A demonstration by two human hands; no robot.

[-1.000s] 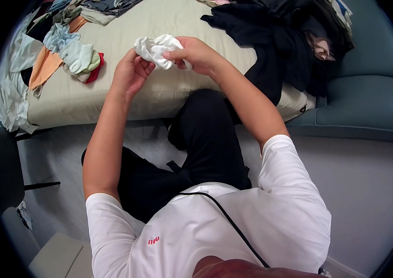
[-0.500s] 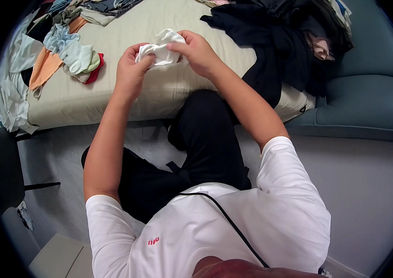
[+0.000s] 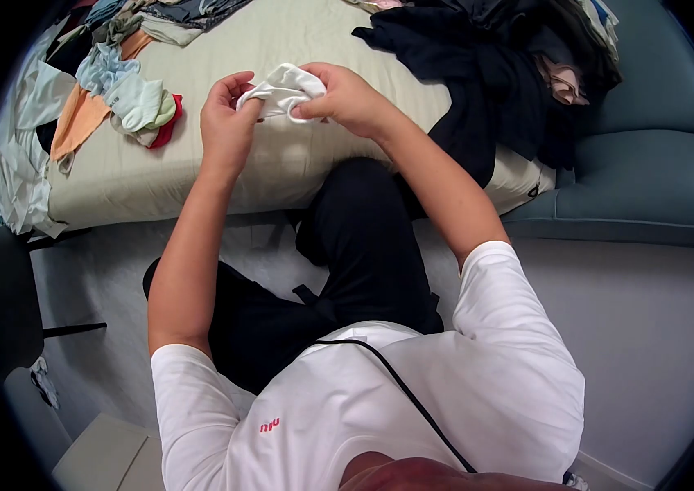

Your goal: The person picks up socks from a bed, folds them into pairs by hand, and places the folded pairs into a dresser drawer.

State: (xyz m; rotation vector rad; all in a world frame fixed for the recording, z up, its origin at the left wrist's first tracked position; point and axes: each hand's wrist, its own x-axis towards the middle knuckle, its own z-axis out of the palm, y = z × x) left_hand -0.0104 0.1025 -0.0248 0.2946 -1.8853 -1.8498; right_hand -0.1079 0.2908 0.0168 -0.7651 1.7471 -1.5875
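Observation:
A small white cloth piece (image 3: 288, 86), which looks like a sock, is held above the bed in front of me. Its fabric is bunched and folded over itself, with a loose edge curving between my hands. My left hand (image 3: 230, 114) grips its left end, the thumb partly tucked under the cloth. On the other end, my right hand (image 3: 343, 100) pinches the fabric between thumb and fingers. Some fingertips are hidden behind the cloth.
Folded light-coloured socks (image 3: 135, 100) lie left on the bed (image 3: 224, 176), beside an orange cloth (image 3: 79, 121) and a pile of clothes. Dark garments (image 3: 478, 90) are heaped right, against the blue-grey headboard (image 3: 650, 176). A dark chair (image 3: 7, 303) stands at the left.
The white sock has been turned and spread into a more open, looped shape. My left hand has shifted slightly left, its fingers looser; my right hand has moved slightly down.

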